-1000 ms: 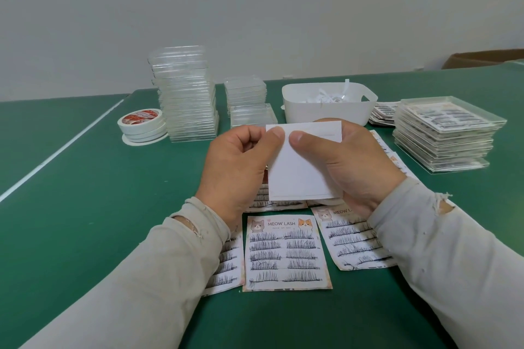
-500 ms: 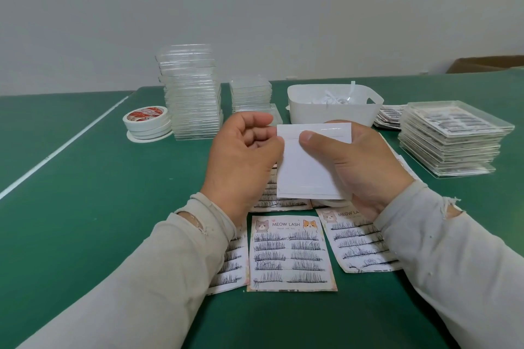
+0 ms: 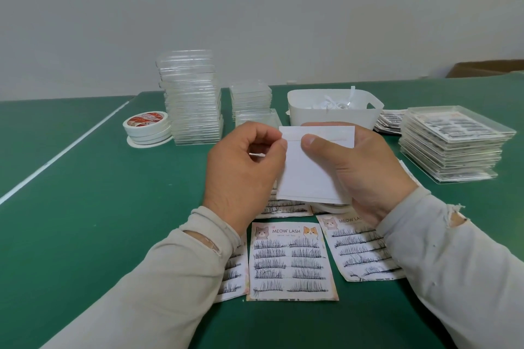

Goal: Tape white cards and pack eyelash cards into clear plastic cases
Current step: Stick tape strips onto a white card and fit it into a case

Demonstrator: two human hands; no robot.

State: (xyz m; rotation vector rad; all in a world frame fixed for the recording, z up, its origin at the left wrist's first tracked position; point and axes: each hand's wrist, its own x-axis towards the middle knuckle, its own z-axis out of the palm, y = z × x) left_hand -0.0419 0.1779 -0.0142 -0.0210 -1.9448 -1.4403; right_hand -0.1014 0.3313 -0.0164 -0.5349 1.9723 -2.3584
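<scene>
The left hand's curled fingers pinch at the upper left corner of a plain white rectangular card, apparently peeling a tape strip, while the right hand grips the card, thumb on its face, above the green tabletop. Printed eyelash cards lie below; filled clear plastic cases stack at right, empty ones behind, beside white tape rolls and a white bin, so much packing seems left; a pale wall stands behind
</scene>
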